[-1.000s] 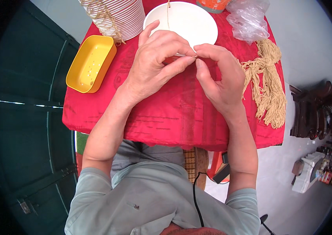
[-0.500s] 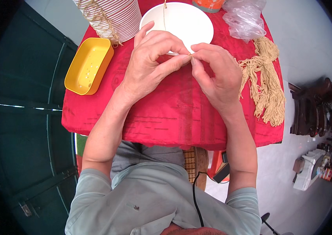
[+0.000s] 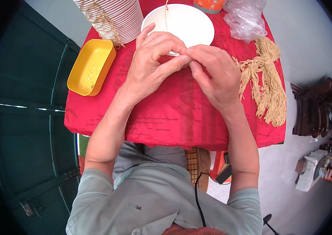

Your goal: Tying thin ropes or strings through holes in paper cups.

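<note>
Both hands meet at the near rim of a shallow white bowl. My left hand is closed in a pinch, thumb against index finger, with the little finger raised. My right hand pinches at the same spot, its fingertips touching the left ones. They hold a tan string, mostly hidden now behind the fingertips. Another thin tan string is fastened at the bowl's far rim and trails down over its white inside.
A tall stack of white bowls with tan strings stands far left, beside a yellow tray holding small bits. On the right lie a bundle of tan strings and a crumpled clear plastic bag. An orange container stands behind the bowl.
My right fingers have closed in over the left fingertips, covering the bit of string that showed between them. The whole view has shifted slightly.
</note>
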Action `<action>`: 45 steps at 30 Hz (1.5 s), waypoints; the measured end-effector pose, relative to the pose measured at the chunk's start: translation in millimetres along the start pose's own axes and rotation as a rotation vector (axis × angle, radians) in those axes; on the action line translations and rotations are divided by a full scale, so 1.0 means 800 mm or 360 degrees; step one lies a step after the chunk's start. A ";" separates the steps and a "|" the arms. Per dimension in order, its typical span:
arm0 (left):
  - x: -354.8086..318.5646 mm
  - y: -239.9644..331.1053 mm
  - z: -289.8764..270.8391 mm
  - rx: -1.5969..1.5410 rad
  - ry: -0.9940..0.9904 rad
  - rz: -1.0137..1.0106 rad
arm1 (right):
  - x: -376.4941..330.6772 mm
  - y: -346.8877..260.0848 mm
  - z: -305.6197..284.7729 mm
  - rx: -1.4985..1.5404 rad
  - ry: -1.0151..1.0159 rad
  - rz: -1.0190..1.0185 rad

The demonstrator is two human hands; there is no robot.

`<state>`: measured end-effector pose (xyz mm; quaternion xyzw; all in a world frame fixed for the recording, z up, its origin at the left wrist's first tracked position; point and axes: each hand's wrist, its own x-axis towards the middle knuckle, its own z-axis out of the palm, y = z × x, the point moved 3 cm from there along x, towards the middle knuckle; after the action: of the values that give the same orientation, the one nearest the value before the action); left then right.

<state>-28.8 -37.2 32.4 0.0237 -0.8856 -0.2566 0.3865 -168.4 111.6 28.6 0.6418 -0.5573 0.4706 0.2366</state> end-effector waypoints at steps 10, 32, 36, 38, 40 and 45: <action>0.004 0.003 -0.007 -0.0042 -0.0108 -0.0026 | -0.002 0.006 0.000 -0.0031 0.0010 0.0056; 0.001 0.005 0.008 -0.0088 0.0085 -0.0129 | -0.004 0.002 0.011 -0.0118 0.0125 0.0222; 0.002 0.007 0.010 -0.0105 0.0146 -0.0147 | -0.005 0.002 0.013 -0.0147 0.0169 0.0177; 0.002 0.007 0.009 -0.0154 0.0153 -0.0184 | -0.005 0.002 0.012 -0.0144 0.0165 0.0171; 0.001 0.005 0.009 -0.0161 0.0169 -0.0187 | -0.005 0.001 0.013 -0.0131 0.0164 0.0171; 0.000 0.005 0.008 -0.0130 0.0197 -0.0199 | -0.008 0.003 0.011 0.0210 0.0196 0.0298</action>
<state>-33.2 -31.1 30.6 0.0790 -0.8456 -0.3142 0.4244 -167.1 106.6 18.7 0.5711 -0.5670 0.5648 0.1827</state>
